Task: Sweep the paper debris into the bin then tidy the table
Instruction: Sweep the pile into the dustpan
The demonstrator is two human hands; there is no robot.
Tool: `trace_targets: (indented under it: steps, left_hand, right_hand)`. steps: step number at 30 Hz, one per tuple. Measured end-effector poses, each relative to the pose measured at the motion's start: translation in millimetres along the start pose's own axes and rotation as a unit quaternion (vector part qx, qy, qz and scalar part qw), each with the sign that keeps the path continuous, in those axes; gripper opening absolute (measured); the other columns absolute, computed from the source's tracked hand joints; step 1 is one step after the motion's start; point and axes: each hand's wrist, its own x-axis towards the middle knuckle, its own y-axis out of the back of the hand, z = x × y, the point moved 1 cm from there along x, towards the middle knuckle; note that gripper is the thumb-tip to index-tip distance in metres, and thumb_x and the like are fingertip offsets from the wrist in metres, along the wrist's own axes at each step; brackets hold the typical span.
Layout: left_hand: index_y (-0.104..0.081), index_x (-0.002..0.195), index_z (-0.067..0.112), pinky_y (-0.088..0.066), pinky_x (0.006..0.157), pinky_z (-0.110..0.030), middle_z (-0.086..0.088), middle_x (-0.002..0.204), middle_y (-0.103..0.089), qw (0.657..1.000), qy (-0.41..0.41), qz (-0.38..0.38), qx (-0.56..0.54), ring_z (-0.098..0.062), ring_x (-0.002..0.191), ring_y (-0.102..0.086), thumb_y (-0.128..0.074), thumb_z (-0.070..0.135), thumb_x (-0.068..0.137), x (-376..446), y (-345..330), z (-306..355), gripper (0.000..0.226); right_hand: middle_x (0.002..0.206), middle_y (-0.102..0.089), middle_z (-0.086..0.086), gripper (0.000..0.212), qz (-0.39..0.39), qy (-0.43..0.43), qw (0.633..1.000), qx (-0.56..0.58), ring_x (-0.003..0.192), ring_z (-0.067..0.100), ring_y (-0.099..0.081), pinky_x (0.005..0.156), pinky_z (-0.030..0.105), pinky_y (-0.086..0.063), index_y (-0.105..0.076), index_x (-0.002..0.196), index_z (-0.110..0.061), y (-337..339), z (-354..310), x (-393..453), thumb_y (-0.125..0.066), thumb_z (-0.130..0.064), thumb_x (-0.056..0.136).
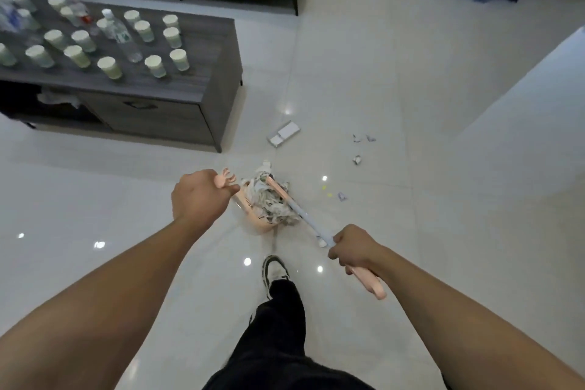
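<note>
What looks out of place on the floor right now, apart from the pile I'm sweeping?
A flat white box lies on the tiles near the table's corner, and a few paper scraps sit scattered to the right, beyond the dustpan. They look like unswept litter.

We see only a part of our own body from above. Our left hand point(202, 196) and our right hand point(354, 248) are bare, with no glove, ring or watch on them. Both forearms are also bare up to the edge of the picture, so no sleeve shows. On our legs we wear long black trousers point(278, 332), loose and a little wrinkled near the ankle. One shoe point(274, 271) shows under the trouser leg: a sneaker with a white upper, dark panels along the sides and dark laces. The other foot is hidden.
</note>
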Motion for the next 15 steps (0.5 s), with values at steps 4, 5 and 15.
trace_targets:
  steps: [4,5,15]
  left_hand:
    - [-0.061,0.065,0.022,-0.045,0.055,-0.03,0.005,0.061,-0.06,0.998,-0.065,0.003,0.015,-0.02,0.064,-0.057,-0.066,0.061,0.073,-52.9,21.5,40.9,0.041]
    - [-0.063,0.068,0.022,-0.048,0.058,-0.031,0.005,0.063,-0.061,0.996,-0.082,0.002,0.019,-0.022,0.068,-0.059,-0.065,0.062,0.074,-63.8,28.0,53.1,0.04]
    - [-0.062,0.065,0.022,-0.047,0.058,-0.031,0.001,0.061,-0.061,0.969,-0.242,-0.041,-0.03,-0.025,0.066,-0.058,-0.068,0.059,0.075,-140.1,44.3,168.7,0.039]
  right_hand:
    - [0.064,-0.054,0.012,0.01,0.046,0.002,0.996,0.081,0.039,0.021,-0.047,0.044,0.024,-0.042,-0.056,0.077,-0.004,-2.0,58.7,-63.0,-0.065,-0.005,0.082]
    - [0.064,-0.054,0.012,0.011,0.058,-0.001,0.994,0.095,0.04,0.022,-0.047,0.045,0.024,-0.042,-0.056,0.077,-0.004,-1.8,71.0,-78.2,-0.065,-0.005,0.083]
    - [0.063,-0.054,0.012,0.011,0.195,-0.059,0.952,0.23,0.046,0.025,-0.051,0.049,0.028,-0.044,-0.056,0.072,-0.008,-6.3,179.1,-195.6,-0.064,-0.004,0.078]
